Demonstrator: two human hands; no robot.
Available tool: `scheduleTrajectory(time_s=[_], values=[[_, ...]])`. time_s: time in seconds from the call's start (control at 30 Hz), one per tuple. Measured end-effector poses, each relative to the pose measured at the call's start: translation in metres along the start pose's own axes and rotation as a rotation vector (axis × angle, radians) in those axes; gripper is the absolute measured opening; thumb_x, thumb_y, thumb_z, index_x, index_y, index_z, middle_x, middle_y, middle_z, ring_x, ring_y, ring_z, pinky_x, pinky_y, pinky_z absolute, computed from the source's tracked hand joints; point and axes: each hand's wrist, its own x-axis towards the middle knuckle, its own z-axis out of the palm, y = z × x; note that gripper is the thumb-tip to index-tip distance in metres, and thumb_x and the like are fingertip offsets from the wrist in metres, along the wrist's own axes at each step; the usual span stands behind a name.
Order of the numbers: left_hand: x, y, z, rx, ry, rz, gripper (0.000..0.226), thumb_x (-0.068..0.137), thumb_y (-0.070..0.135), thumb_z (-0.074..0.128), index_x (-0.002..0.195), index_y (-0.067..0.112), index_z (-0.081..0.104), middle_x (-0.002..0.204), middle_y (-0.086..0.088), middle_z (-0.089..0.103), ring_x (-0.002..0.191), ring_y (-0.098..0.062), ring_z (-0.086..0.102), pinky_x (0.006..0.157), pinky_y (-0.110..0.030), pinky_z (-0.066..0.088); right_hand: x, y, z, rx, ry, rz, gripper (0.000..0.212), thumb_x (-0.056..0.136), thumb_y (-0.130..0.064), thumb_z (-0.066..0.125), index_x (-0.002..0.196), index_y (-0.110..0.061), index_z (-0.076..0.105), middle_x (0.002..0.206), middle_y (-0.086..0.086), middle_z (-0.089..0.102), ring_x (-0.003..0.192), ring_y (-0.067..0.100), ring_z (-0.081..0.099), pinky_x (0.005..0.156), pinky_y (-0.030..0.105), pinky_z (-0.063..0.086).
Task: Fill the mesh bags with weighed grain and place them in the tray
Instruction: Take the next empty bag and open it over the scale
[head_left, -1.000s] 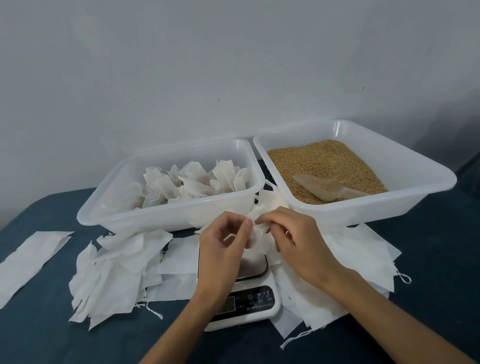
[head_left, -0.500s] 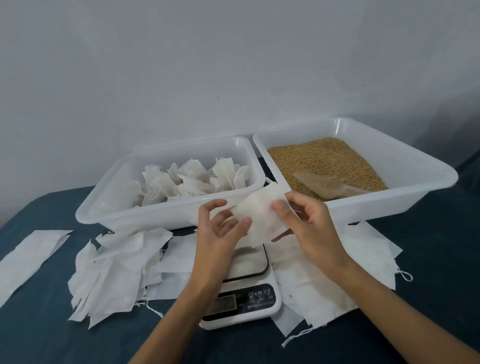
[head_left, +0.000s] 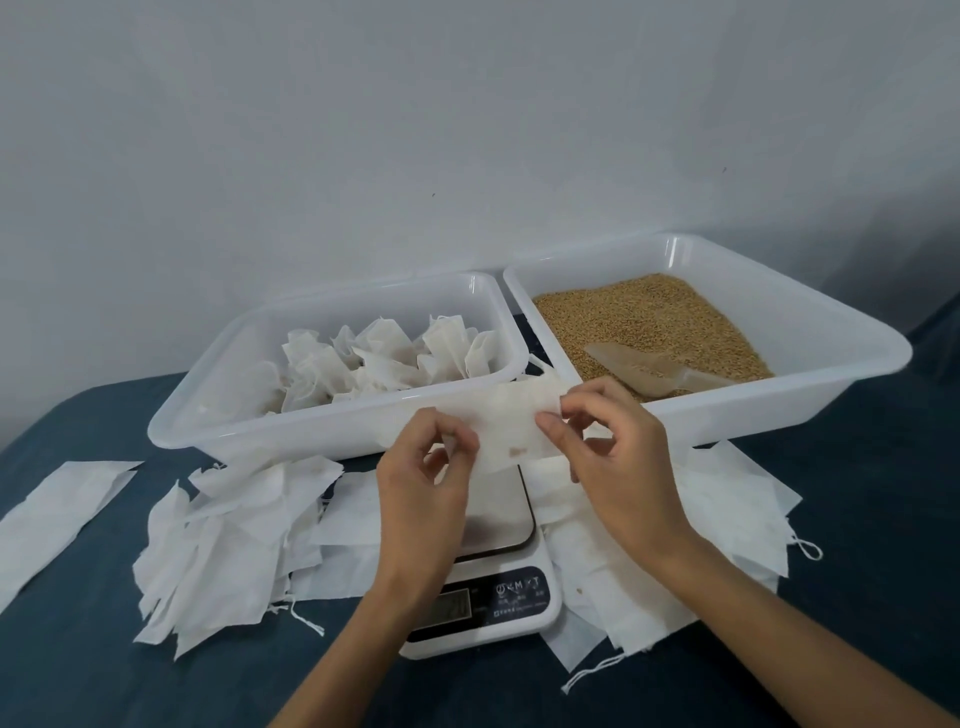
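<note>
White mesh bag (head_left: 506, 426) is hanging flat above the scale (head_left: 488, 587), with the left hand (head_left: 423, 486) pinching its left edge and the right hand (head_left: 613, 457) pinching its right edge. Filled bags (head_left: 384, 364) are sitting in the left tray (head_left: 332, 439); grain (head_left: 649, 325) and a scoop (head_left: 654, 371) are lying in the right tray (head_left: 779, 410). Empty bags (head_left: 223, 551) are lying spread around the scale on blue cloth (head_left: 857, 519).

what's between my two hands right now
In the head view, an empty mesh bag stretches between them: the left hand and the right hand pinch it above the scale.
</note>
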Motion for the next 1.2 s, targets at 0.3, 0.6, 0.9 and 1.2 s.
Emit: scheduleTrajectory(time_s=[0.3, 0.6, 0.9, 1.2], values=[[0.003, 0.008, -0.005, -0.214, -0.033, -0.111, 0.027, 0.099, 0.001, 0.066, 0.104, 0.026, 0.076, 0.093, -0.012, 0.073, 0.083, -0.012, 0.065, 0.076, -0.020, 0.054, 0.004, 0.002, -0.007, 0.219, -0.137, 0.134, 0.012, 0.093, -0.029, 0.073, 0.100, -0.020, 0.070, 0.096, -0.001, 0.070, 0.046, 0.022, 0.058, 0.045, 0.030, 0.045], [0.007, 0.004, -0.008, -0.267, -0.009, -0.215, 0.018, 0.097, 0.008, 0.071, 0.104, 0.023, 0.079, 0.090, 0.005, 0.073, 0.088, -0.008, 0.065, 0.080, -0.024, 0.051, 0.007, 0.002, -0.010, 0.257, -0.175, 0.165, 0.030, 0.099, -0.030, 0.065, 0.087, -0.003, 0.060, 0.068, 0.013, 0.058, 0.042, 0.032, 0.060, 0.044, 0.031, 0.043], [0.009, 0.001, -0.010, -0.286, 0.022, -0.233, 0.015, 0.097, 0.011, 0.072, 0.103, 0.022, 0.081, 0.098, 0.001, 0.077, 0.092, -0.008, 0.069, 0.080, -0.022, 0.056, 0.006, -0.003, -0.006, 0.225, -0.170, 0.148, 0.030, 0.098, -0.029, 0.067, 0.068, -0.030, 0.068, 0.053, -0.007, 0.053, 0.042, 0.029, 0.063, 0.043, 0.028, 0.043], [0.009, -0.003, -0.009, -0.272, 0.019, -0.231, 0.018, 0.096, 0.008, 0.072, 0.100, 0.023, 0.081, 0.091, 0.005, 0.075, 0.085, -0.006, 0.066, 0.077, -0.020, 0.055, 0.003, 0.000, -0.006, 0.200, -0.221, 0.120, 0.027, 0.098, -0.031, 0.066, 0.071, -0.027, 0.065, 0.061, -0.009, 0.057, 0.047, 0.029, 0.067, 0.044, 0.026, 0.044]])
